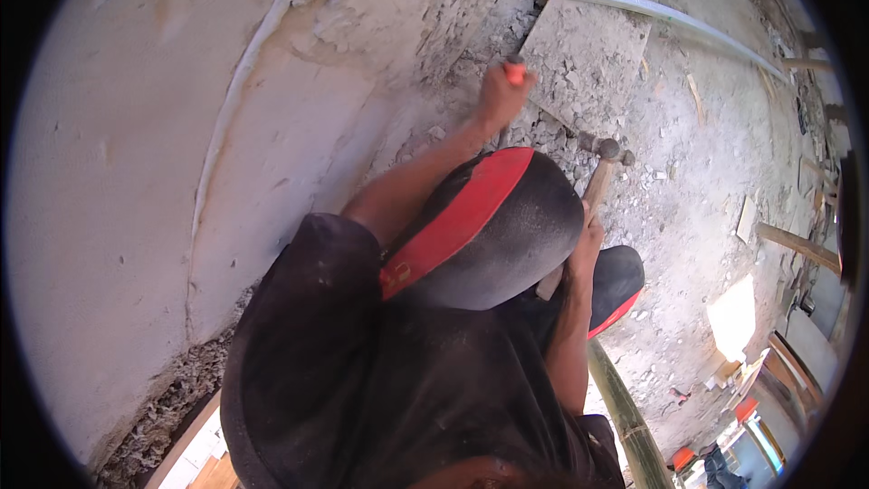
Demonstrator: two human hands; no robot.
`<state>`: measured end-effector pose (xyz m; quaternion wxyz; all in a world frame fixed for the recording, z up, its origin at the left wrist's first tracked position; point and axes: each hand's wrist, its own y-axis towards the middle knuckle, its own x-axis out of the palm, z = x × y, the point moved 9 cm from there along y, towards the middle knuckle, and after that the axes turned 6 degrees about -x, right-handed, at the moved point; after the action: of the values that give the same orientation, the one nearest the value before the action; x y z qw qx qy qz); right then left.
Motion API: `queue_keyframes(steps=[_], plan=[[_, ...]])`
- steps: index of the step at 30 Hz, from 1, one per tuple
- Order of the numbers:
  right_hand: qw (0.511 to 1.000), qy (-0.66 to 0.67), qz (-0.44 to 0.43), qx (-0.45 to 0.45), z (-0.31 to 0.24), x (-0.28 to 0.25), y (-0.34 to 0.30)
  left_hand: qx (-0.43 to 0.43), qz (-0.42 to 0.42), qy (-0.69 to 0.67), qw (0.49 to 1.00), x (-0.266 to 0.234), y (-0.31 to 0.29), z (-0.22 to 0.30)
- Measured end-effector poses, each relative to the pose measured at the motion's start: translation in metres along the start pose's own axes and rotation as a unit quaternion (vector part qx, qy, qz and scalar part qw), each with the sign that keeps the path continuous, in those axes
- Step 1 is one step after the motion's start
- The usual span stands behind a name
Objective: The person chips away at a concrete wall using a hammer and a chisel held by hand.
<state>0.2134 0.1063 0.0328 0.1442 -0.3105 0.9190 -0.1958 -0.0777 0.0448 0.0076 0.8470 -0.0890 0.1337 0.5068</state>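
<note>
My left hand [503, 98] is closed around a chisel with an orange grip [515, 73]; its dark end points up, and a thin shaft shows below the fist. The chisel's tip is hidden behind my raised knee. To the right of that knee, my right hand [587, 243] grips the wooden handle of a hammer [597, 186]. The hammer's dark metal head hangs over the rubble, apart from the chisel. Broken grey rubble [548, 131] lies on the floor around the left fist, at the foot of the wall.
A pale plastered wall [299, 118] with a raised crack rises at my left. A long metal straightedge [652, 7] lies across the floor at the far right. A bamboo pole [626, 417] runs past my right side. Wooden pieces [798, 246] and clutter line the right edge.
</note>
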Motion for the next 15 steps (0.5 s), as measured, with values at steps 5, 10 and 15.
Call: queue_keyframes(steps=[5, 10, 15], plan=[[0.998, 0.010, 0.033, -0.048, -0.006, -0.010, -0.019, 0.128, -0.113, 0.010, 0.985, 0.017, -0.049, 0.038], [0.998, 0.006, 0.045, -0.034, 0.001, -0.026, -0.009, 0.073, -0.006, 0.104, 0.992, 0.012, -0.027, -0.003], [0.999, 0.031, 0.041, 0.011, 0.032, -0.026, 0.007, 0.034, -0.104, 0.036, 0.993, 0.031, -0.055, -0.032]])
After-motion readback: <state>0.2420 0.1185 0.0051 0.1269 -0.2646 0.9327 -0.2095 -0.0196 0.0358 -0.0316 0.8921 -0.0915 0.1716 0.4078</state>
